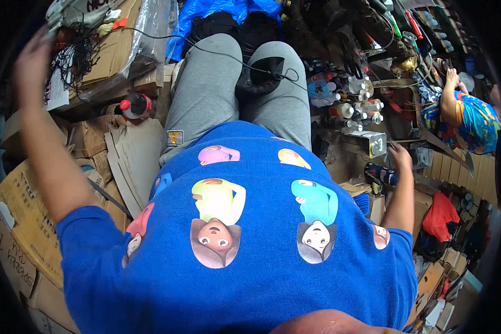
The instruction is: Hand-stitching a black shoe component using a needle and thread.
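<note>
My left hand [32, 67] is raised at the far left, slightly blurred, its fingers stretched out and holding nothing I can see. It is beside a tangle of black cables [75, 67] lying on cardboard. My right hand [401, 157] is low at the right, fingers apart, close to a clear, box-shaped container [376, 145]; I cannot tell whether they touch. Across my lap, between the thighs, lies a black, padded-looking object [259, 78] whose kind I cannot make out. A thin black cord [178, 38] runs over my legs to it.
Several plastic bottles [367, 106] stand to the right of my legs. A red-capped bottle [134, 106] is at the left, near cardboard sheets [129, 161] and boxes [25, 222]. At the far right, a person in a colourful shirt [473, 125] works near tools. A red cloth [441, 217] hangs below.
</note>
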### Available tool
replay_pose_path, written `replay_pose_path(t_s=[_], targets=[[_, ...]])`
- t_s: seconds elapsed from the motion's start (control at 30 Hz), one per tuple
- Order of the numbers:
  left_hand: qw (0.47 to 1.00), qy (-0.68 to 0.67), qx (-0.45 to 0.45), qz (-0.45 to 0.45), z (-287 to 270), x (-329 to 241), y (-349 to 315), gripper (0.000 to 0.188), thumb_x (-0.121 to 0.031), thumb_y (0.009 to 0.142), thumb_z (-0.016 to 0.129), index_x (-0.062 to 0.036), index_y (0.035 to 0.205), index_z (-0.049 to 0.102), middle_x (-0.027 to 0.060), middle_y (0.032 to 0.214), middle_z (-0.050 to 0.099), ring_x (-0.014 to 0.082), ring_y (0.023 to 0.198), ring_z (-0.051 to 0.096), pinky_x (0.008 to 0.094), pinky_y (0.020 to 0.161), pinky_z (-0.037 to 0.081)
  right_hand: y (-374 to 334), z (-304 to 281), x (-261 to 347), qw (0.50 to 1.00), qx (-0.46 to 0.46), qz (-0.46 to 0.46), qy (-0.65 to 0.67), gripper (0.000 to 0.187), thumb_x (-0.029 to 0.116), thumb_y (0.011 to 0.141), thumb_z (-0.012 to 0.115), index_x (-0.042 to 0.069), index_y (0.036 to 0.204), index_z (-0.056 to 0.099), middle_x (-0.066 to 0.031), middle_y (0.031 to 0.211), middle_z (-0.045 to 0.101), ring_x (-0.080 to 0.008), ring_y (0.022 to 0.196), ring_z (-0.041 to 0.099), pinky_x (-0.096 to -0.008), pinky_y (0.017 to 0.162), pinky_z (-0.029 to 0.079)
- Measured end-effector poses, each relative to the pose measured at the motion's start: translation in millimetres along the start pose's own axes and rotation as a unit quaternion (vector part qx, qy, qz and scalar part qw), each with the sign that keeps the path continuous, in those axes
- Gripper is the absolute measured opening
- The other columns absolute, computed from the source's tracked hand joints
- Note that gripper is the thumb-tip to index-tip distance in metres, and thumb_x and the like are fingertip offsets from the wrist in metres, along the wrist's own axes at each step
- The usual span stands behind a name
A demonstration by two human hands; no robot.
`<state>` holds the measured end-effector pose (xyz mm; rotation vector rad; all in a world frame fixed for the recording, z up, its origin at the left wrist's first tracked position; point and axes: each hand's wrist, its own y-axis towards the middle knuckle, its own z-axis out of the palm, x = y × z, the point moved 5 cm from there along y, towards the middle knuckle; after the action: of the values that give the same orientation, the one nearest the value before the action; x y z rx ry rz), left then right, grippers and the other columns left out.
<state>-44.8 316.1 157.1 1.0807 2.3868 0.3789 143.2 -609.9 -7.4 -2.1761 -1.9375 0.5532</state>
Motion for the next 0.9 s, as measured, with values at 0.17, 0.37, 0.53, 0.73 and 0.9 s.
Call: replay_pose_path(t_s=[0.17, 0.37, 0.53, 0.73, 0.9], targets=[[0.832, -0.351, 0.309, 0.299, 131, -208, -175, 0.037, 0.000, 0.082, 0.049, -0.0086, 0.117, 0.059, 0.0101, 0.109, 0.062, 0.0200, 0.100, 0.058, 0.0299, 0.090, 0.043, -82, -31, 295, 0.850, 0.160, -0.264, 0.426, 0.052, 0.019, 0.084, 0.065, 0.016, 0.132, 0.047, -0.0070, 0.102, 0.061, -0.0097, 0.090, 0.054, -0.0241, 0.079, 0.044], [0.795, -0.306, 0.464, 0.244, 149, -239, -208, 0.019, -0.022, 0.087, 0.057, -0.0039, 0.090, 0.062, 0.0043, 0.075, 0.058, 0.0125, 0.070, 0.050, 0.0282, 0.066, 0.042, -97, -30, 363, 0.791, 0.268, -0.296, 0.464, 0.019, 0.027, 0.087, 0.060, 0.008, 0.092, 0.059, 0.0068, 0.077, 0.052, -0.0029, 0.070, 0.043, -0.0196, 0.062, 0.035], [0.830, -0.387, 0.391, 0.093, 164, -106, -148, 0.027, -0.025, 0.088, 0.058, -0.0022, 0.075, 0.059, -0.0019, 0.066, 0.051, 0.0070, 0.066, 0.045, 0.0232, 0.061, 0.038, -60, -28, 297, 0.745, 0.201, -0.245, 0.587, 0.025, 0.034, 0.084, 0.062, 0.013, 0.075, 0.053, 0.0087, 0.065, 0.043, -0.0041, 0.060, 0.038, -0.0205, 0.053, 0.029], [0.842, -0.436, 0.309, 0.070, 150, -129, -144, 0.036, -0.018, 0.087, 0.059, -0.0060, 0.121, 0.055, 0.0019, 0.107, 0.059, 0.0096, 0.089, 0.053, 0.0236, 0.072, 0.044, -42, -23, 269, 0.779, 0.191, -0.140, 0.581, 0.028, 0.027, 0.087, 0.060, 0.008, 0.108, 0.061, 0.0041, 0.077, 0.055, -0.0047, 0.063, 0.043, -0.0203, 0.059, 0.037], [0.759, -0.401, 0.360, 0.365, 143, -257, -187, 0.034, -0.016, 0.080, 0.064, -0.0102, 0.114, 0.061, 0.0106, 0.125, 0.055, 0.0214, 0.113, 0.053, 0.0312, 0.091, 0.044, -67, -70, 334, 0.787, 0.075, -0.362, 0.494, 0.018, 0.011, 0.081, 0.065, 0.006, 0.098, 0.066, -0.0014, 0.083, 0.061, -0.0121, 0.080, 0.057, -0.0247, 0.071, 0.046]])
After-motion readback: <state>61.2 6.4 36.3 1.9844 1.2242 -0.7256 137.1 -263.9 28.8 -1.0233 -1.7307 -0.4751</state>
